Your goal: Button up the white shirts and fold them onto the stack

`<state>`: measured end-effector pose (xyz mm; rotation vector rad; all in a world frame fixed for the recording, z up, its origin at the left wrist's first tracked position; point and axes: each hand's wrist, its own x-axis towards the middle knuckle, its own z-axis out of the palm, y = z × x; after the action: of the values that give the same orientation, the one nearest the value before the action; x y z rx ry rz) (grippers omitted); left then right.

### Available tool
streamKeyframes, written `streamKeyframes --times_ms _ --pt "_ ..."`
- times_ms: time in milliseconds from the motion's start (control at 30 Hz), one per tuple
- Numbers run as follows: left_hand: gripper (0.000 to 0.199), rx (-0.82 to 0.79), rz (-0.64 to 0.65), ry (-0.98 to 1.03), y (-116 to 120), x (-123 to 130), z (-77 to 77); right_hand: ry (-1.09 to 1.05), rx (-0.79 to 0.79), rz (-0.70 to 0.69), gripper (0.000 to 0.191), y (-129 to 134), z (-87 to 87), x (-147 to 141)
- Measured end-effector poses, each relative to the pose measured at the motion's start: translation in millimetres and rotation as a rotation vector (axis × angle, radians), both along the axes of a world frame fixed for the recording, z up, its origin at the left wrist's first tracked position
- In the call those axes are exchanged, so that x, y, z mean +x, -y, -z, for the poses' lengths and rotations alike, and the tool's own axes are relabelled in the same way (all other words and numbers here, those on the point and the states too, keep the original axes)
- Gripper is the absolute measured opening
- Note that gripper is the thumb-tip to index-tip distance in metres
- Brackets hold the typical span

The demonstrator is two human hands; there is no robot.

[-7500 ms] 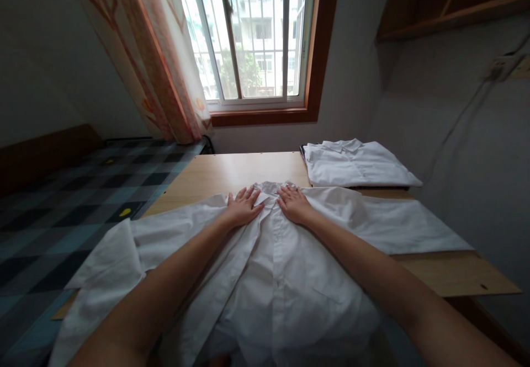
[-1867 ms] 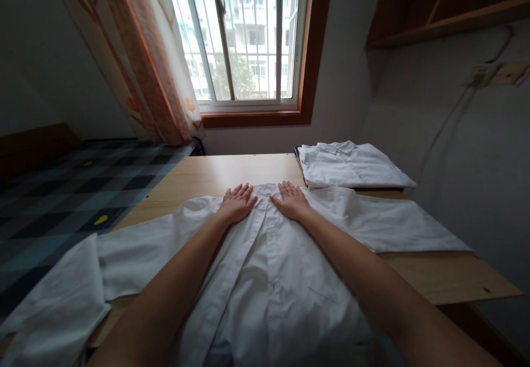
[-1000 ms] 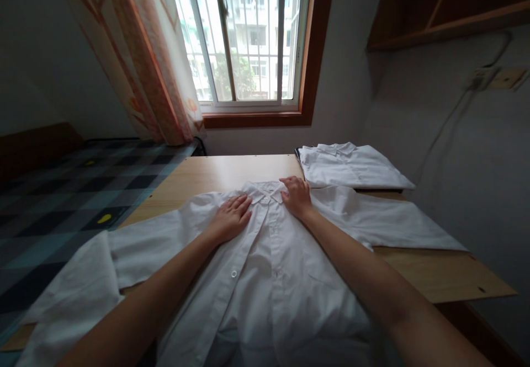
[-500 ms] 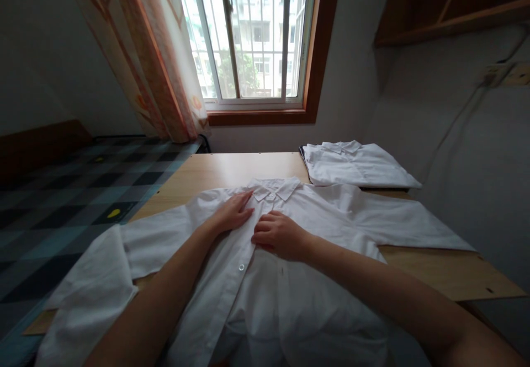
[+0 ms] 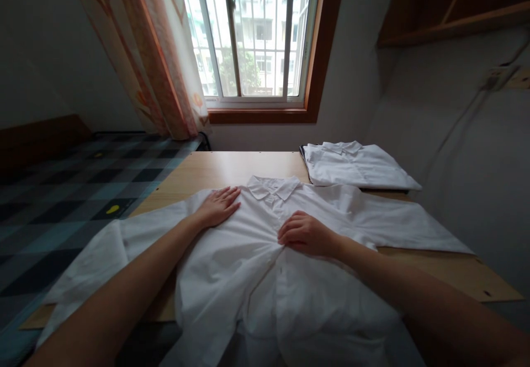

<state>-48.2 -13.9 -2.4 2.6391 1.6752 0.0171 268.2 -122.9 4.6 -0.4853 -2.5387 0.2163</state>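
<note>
A white button-up shirt (image 5: 232,256) lies face up across the table, its collar (image 5: 275,187) toward the window and its sleeves out to both sides. My left hand (image 5: 219,206) rests flat on the shirt's left shoulder area, fingers stretched out. With its fingers closed, my right hand (image 5: 304,234) pinches the shirt's front edge at mid-chest. Creases fan out from that pinch toward the left. Below it the two front panels part, and the lower hem hangs over the table's near edge.
Folded white shirts (image 5: 356,163) lie on a dark-edged item at the table's back right. The wooden table (image 5: 244,163) stands beside a bed with a checked cover (image 5: 136,176). Beyond are a curtain (image 5: 165,80) and a barred window (image 5: 256,41). A shelf (image 5: 455,14) hangs upper right.
My left hand has slid left, from beside the collar to the shoulder area, and flattened. My right hand has moved right, pulling the shirt's front edge with it and creasing the cloth.
</note>
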Motion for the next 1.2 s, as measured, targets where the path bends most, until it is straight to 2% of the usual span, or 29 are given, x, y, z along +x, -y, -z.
streamKeyframes --times_ms 100,200,300,400,567,700,867,933,1033,1100,1200 --pt "0.064 0.035 0.02 0.006 1.0 -2.6 1.3 0.063 -0.017 0.029 0.017 3.7 2.2 -4.5" --pt "0.062 0.076 0.022 0.019 1.9 -2.4 4.7 0.19 0.066 0.049 0.012 8.5 -6.5 -17.6" --pt "0.062 0.092 0.022 0.01 1.7 -1.3 5.8 0.236 0.137 0.021 0.021 11.1 -13.5 -33.1" --pt "0.062 0.08 0.024 -0.005 0.9 -1.0 4.6 0.216 0.126 -0.026 0.028 13.5 -12.5 -46.5" --pt "0.062 0.056 0.028 -0.016 -0.7 -2.1 3.7 0.19 0.027 -0.128 0.022 23.5 -8.8 -58.4" --pt "0.061 0.059 0.05 0.008 -1.2 -2.9 1.7 0.15 -0.082 -0.254 0.025 26.7 -4.5 -51.7" --pt "0.062 0.036 0.078 0.024 -0.2 -3.7 -3.1 0.088 -0.282 -0.204 0.036 31.6 5.5 -35.2" --pt "0.062 0.059 0.092 0.039 -0.1 -5.0 -1.8 0.07 -0.351 -0.198 0.037 35.6 1.3 -31.2" --pt "0.058 0.126 0.12 0.065 0.5 -8.1 1.9 0.039 -0.482 -0.216 0.04 33.9 -15.2 -25.0" --pt "0.053 0.199 0.161 0.095 2.1 -8.2 0.9 -0.04 -0.54 -0.131 0.039 22.5 -25.9 -19.5" --pt "0.04 0.334 0.267 0.18 5.7 2.8 -11.3 -0.167 -0.432 0.229 0.024 -8.6 -30.2 -12.0"
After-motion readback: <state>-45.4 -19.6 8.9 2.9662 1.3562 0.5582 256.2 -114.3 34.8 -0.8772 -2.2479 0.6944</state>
